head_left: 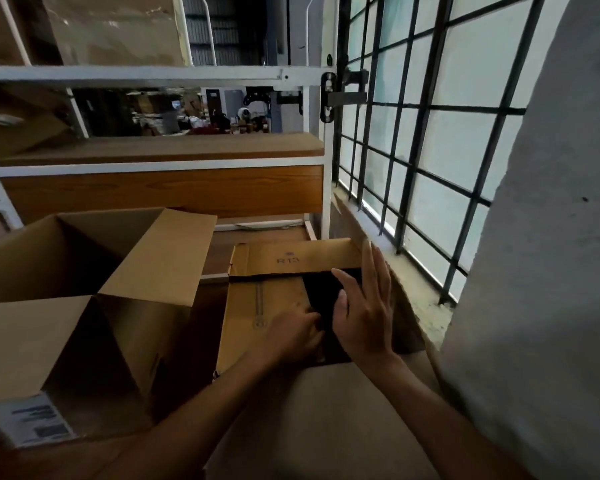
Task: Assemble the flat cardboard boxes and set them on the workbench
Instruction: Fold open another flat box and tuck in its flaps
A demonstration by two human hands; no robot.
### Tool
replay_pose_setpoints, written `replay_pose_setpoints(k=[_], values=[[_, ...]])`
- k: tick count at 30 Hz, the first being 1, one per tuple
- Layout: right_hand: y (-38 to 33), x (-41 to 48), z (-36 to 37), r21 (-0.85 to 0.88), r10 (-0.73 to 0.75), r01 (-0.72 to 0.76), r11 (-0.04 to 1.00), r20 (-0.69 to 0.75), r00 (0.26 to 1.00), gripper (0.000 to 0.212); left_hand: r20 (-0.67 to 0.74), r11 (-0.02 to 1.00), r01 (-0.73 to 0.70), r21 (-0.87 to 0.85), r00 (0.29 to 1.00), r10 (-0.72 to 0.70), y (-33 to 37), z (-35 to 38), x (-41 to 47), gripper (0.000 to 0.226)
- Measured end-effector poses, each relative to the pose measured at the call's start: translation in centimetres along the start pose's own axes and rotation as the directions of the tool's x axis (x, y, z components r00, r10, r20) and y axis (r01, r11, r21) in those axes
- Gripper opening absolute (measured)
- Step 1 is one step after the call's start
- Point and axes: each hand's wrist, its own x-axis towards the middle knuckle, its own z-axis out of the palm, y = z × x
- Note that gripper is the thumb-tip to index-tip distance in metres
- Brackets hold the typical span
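A brown cardboard box [274, 299] marked "R13" stands in front of me, its far flap [291, 258] folded down flat. My left hand [291, 332] presses on a near flap, fingers curled at the edge of a dark gap. My right hand [366, 317] lies flat with fingers spread on the right side flap, pushing it over the gap. A larger assembled box [84, 306] stands open on the left, its flaps raised and a white label [28, 422] on a near flap.
A white metal shelf frame [153, 72] with wooden boards [160, 150] rises behind the boxes, holding more cardboard at the top left. A barred window [430, 133] and its sill [395, 271] run along the right. A grey wall [551, 271] stands at the far right.
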Motion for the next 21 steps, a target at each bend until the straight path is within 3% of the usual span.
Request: replay_pose_setpoints(k=[3, 5, 8, 10, 14, 16, 19, 21], values=[[2.1, 2.7, 0.8, -0.156, -0.041, 0.040, 0.987, -0.002, 0.999, 0.022, 0.132, 0.993, 0.088, -0.083, 0.988, -0.077, -0.9, 1.3, 2.8, 0.027], [4.1, 4.2, 2.1, -0.309, 0.126, -0.069, 0.949, 0.171, 0.977, 0.022, 0.164, 0.991, 0.121, -0.052, 0.980, -0.111, -1.8, 2.1, 4.8, 0.032], [7.6, 5.6, 4.3, -0.504, 0.421, -0.163, 0.848, 0.454, 0.786, 0.036, 0.176, 0.984, 0.178, -0.021, 0.969, -0.172, -3.0, 3.2, 7.7, 0.038], [9.9, 5.8, 5.8, -0.537, 0.439, -0.102, 0.837, 0.549, 0.711, 0.038, 0.192, 0.976, 0.215, -0.023, 0.959, -0.206, -3.7, 4.0, 9.4, 0.043], [12.4, 5.5, 8.9, -0.466, 0.364, -0.026, 0.885, 0.656, 0.661, 0.034, 0.289, 0.964, 0.263, 0.030, 0.921, -0.260, -4.8, 4.8, 12.4, 0.057], [12.9, 5.5, 10.6, -0.412, 0.338, -0.057, 0.910, 0.653, 0.678, 0.025, 0.251, 0.960, 0.280, 0.025, 0.927, -0.277, -4.9, 4.5, 13.6, 0.055], [13.3, 5.9, 12.7, -0.328, 0.339, -0.194, 0.925, 0.474, 0.813, 0.016, -0.001, 0.970, 0.238, 0.043, 0.971, -0.238, -5.3, 3.2, 15.8, 0.043], [13.4, 6.4, 14.3, -0.263, 0.306, -0.210, 0.942, 0.409, 0.860, 0.012, -0.128, 0.972, 0.221, 0.076, 0.969, -0.210, -6.4, 2.1, 17.6, 0.042]])
